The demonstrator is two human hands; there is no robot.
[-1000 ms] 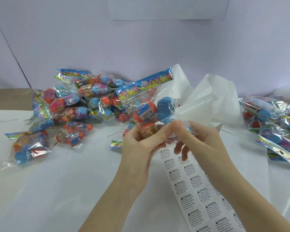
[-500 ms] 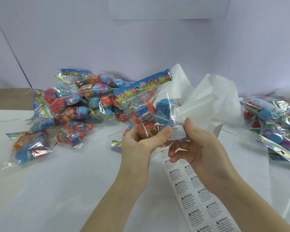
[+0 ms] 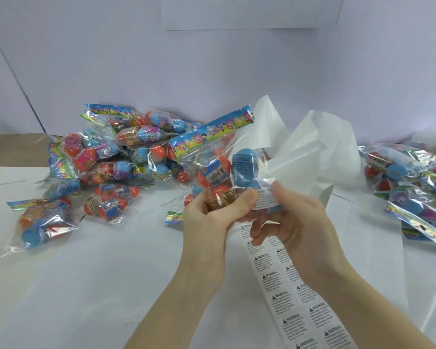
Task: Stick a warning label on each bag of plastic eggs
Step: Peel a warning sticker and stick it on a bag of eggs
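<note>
Two bare hands are meeting at the middle of the view, above a white table (image 3: 111,285). The left hand (image 3: 212,222) is gripping the lower end of a clear bag of plastic eggs (image 3: 219,162), its fingers curled under the bag and its thumb lying across the front. The right hand (image 3: 297,222) is just beside it, thumb pressing a small white warning label (image 3: 263,200) against the bag's lower right corner, with its fingers curled behind the plastic. The bag is being held up off the table, tilted, with its bright printed header strip (image 3: 212,131) pointing up and to the right; orange and blue eggs are showing through the film.

Directly below the hands, a sheet of warning labels (image 3: 295,298) is lying on the table in two columns, running toward the bottom edge, where it is cut off. Behind the hands, crumpled white paper (image 3: 312,152) is standing up, partly hidden by the held bag. A large pile of egg bags (image 3: 116,152) is sitting at the left, with one bag (image 3: 43,222) lying apart nearer the front. A smaller heap of bags (image 3: 413,182) is lying at the right, cut off by the frame edge. A pale wall (image 3: 212,71) is filling the background. The label's small print is too fine to read.
</note>
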